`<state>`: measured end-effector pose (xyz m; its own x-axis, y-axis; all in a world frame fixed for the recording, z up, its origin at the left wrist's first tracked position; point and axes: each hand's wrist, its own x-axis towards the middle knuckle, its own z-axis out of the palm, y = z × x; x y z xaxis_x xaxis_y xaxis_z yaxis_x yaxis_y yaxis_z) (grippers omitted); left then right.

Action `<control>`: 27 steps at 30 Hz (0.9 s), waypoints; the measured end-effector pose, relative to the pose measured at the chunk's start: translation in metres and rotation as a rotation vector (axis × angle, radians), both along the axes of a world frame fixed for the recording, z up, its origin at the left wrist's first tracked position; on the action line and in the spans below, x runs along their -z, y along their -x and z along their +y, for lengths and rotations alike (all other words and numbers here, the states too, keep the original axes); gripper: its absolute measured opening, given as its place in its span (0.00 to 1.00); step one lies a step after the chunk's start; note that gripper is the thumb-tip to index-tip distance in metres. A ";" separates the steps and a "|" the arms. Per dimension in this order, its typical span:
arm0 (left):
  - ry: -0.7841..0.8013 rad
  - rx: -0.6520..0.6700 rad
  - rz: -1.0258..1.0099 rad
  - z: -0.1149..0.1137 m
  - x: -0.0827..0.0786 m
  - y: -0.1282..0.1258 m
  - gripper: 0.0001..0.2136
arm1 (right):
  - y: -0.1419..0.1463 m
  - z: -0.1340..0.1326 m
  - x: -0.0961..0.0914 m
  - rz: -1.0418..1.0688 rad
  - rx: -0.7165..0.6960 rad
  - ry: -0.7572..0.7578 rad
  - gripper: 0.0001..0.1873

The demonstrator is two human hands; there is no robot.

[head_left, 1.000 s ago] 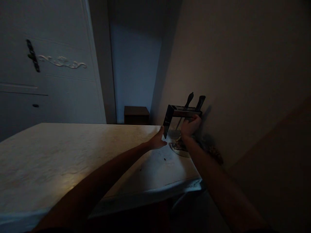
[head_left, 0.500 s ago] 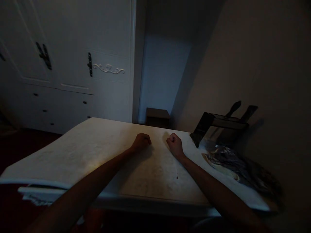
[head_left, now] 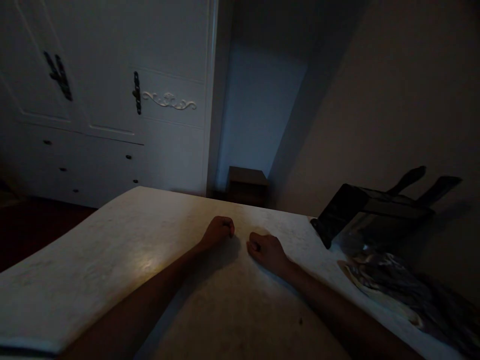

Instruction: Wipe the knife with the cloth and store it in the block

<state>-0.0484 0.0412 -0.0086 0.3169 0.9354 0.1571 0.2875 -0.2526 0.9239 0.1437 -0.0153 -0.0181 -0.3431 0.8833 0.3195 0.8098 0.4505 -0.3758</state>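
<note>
Both hands rest on the pale table (head_left: 112, 235) near its far side, a short gap between them. My left hand (head_left: 218, 232) is curled into a loose fist with the knuckles up; nothing shows in it. Just to its right, my right hand (head_left: 268, 251) is also closed in a fist, thumb side toward the left hand, and no object sticks out of it. A small dark speck (head_left: 300, 321) lies on the table beside my right forearm.
On the right, by the wall, stands a dark knife block (head_left: 348, 210) with black handles rising from it. Crumpled patterned cloth (head_left: 390, 280) lies in front of it. Beyond the table are a white wardrobe (head_left: 168, 150) and a low brown box-like piece (head_left: 247, 176).
My right hand has come lower and closer to my left, its fist turned more inward. My left hand stays closed. The view has moved nearer to the table.
</note>
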 end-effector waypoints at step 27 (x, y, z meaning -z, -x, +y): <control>0.094 -0.094 -0.028 -0.021 -0.015 0.004 0.09 | -0.004 -0.011 -0.007 0.050 -0.048 0.071 0.13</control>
